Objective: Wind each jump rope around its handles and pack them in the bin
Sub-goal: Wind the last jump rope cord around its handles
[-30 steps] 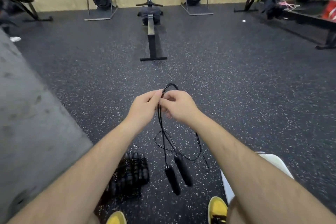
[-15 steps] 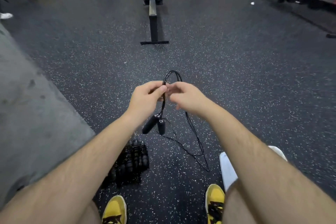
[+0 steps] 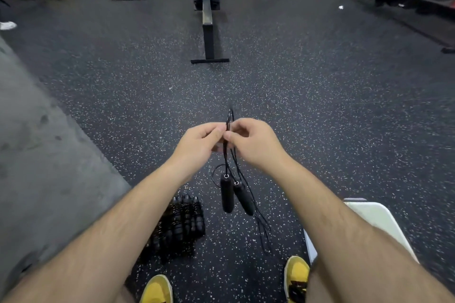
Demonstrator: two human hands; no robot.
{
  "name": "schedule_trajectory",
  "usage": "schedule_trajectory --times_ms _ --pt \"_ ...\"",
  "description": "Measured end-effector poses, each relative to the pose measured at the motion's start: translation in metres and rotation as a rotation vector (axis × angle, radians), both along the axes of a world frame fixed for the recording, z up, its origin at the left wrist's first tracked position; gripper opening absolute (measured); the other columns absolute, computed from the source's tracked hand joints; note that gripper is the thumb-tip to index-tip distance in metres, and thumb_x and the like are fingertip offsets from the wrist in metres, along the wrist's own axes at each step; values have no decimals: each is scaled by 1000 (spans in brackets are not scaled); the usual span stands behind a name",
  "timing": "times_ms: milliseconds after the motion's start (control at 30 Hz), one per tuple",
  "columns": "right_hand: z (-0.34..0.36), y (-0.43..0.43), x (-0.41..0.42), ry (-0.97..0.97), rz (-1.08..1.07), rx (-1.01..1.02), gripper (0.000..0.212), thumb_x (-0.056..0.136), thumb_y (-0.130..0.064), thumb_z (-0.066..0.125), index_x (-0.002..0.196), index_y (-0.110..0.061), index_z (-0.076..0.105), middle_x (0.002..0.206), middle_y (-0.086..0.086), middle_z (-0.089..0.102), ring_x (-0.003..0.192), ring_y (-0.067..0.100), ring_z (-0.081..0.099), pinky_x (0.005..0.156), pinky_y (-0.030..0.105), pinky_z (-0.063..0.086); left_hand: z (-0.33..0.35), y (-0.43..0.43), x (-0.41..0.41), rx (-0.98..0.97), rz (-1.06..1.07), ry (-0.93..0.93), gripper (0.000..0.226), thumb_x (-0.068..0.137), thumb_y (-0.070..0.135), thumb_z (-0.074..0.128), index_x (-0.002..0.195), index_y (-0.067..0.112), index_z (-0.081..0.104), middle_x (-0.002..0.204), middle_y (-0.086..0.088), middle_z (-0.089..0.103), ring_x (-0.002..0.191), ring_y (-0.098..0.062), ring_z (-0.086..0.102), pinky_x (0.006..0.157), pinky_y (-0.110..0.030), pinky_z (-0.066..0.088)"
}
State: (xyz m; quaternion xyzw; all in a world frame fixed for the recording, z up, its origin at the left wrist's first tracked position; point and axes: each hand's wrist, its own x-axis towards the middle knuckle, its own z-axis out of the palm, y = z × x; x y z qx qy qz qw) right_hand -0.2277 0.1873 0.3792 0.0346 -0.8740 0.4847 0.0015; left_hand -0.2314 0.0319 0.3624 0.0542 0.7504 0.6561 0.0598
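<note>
Here I have both hands raised over the speckled floor (image 3: pixel 320 106), directly on my side of the rowing machine (image 3: pixel 208 19). My left hand (image 3: pixel 197 145) and right hand (image 3: pixel 256 144) meet fingertip to fingertip, each pinching the jump rope (image 3: pixel 229 123) where its thin black cord is bunched; a short loop sticks up past the fingers toward the rowing machine. Below the hands the cord drops to its two black handles (image 3: pixel 234 195), which hang side by side in the air, touching or nearly so, with loose strands trailing lower. Nearer me than the rowing machine and left of the handles, a black mesh bin (image 3: pixel 177 229) sits on the floor. A white seat (image 3: pixel 379 219) shows under my right forearm, with yellow shoes (image 3: pixel 296 273) below.
</note>
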Motion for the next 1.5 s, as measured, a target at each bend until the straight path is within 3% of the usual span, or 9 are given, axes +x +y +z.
schedule_trajectory --times_ms 100,200,400,500,633,967,1233,1400,1500 --pt "11 2 -5 -21 -83 -152 12 94 -19 66 89 -8 67 71 1 68 56 4 59 54 18 51 -10 3 9 -17 -96 -81 30 109 20 43 110 16 73 104 1 78 99 -11 72 85 -25 56" --pt "14 2 -10 -13 -105 -153 14 92 -24 68 84 -13 68 71 0 72 62 8 65 67 36 59 -17 3 11 -77 -101 -77 22 106 13 50 112 14 71 103 -1 78 99 -11 70 83 -20 55" --pt "15 -1 -17 -66 -70 -174 10 90 -16 59 88 -15 69 75 -4 73 62 9 61 70 41 56 -6 -4 -3 -147 27 81 16 97 11 62 97 19 76 92 -11 76 83 -26 69 89 -54 56" --pt "8 -3 -14 -171 34 -61 14 88 -14 61 99 -20 67 91 -8 71 68 4 59 64 24 48 5 -9 -10 -124 86 130 15 98 12 63 100 19 76 93 -8 77 89 -32 71 89 -49 58" --pt "-6 -12 -10 -165 166 120 15 85 -20 75 99 -17 69 97 -3 72 83 13 65 80 30 54 12 -15 -14 -63 111 144 14 97 8 63 102 13 75 89 -8 76 82 -18 69 82 -38 59" --pt "-8 -17 -15 -26 89 132 8 90 -23 71 83 -24 65 80 -4 68 74 16 62 72 30 51 12 -22 -16 -28 99 120 10 96 7 66 100 13 73 82 2 74 74 -7 66 68 -21 54" --pt "3 -14 -16 20 23 -43 6 89 -19 72 84 -16 71 75 -3 73 71 8 71 67 24 55 5 -21 -15 -17 80 62 6 94 14 70 92 16 75 86 -4 75 77 -10 66 72 -26 53" --pt "5 -13 -13 34 10 -78 8 87 -19 74 81 -15 71 69 -2 73 50 -5 56 52 9 40 9 -17 -14 64 80 46 9 93 13 71 98 8 75 91 -15 76 76 -14 69 70 -26 53" --pt "4 -12 -14 23 26 -121 11 85 -22 77 83 -15 69 74 -1 74 61 1 62 62 18 51 9 -17 -16 53 115 74 8 90 18 75 94 11 77 92 -17 75 80 -16 67 77 -33 54"
